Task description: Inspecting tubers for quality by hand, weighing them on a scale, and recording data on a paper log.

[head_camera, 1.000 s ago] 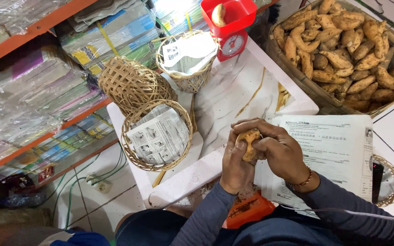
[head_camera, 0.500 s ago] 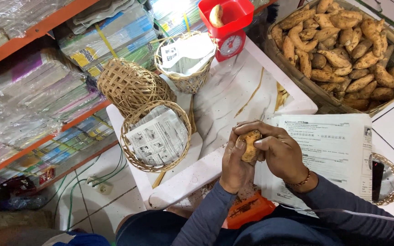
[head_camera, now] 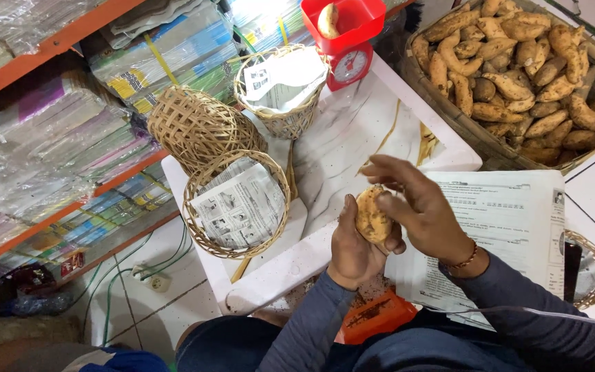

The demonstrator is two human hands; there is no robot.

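Note:
My left hand (head_camera: 350, 249) grips a brown sweet potato (head_camera: 371, 216) upright over the near edge of a white marbled low table (head_camera: 352, 131). My right hand (head_camera: 418, 203) touches the potato's right side with its thumb, the other fingers spread above it. An orange tray (head_camera: 377, 315) dusted with dirt lies on my lap below the hands.
A paper-lined woven basket (head_camera: 239, 204) stands left of the hands, an overturned basket (head_camera: 197, 127) and another lined one (head_camera: 282, 86) behind it. A red scale (head_camera: 344, 34) carries one potato. A big basket of sweet potatoes (head_camera: 518, 69) sits at right, newspaper (head_camera: 504, 227) beside it, shelves at left.
My right hand has loosened from cupping the potato and lifted its fingers apart. The potato now shows more fully in my left hand.

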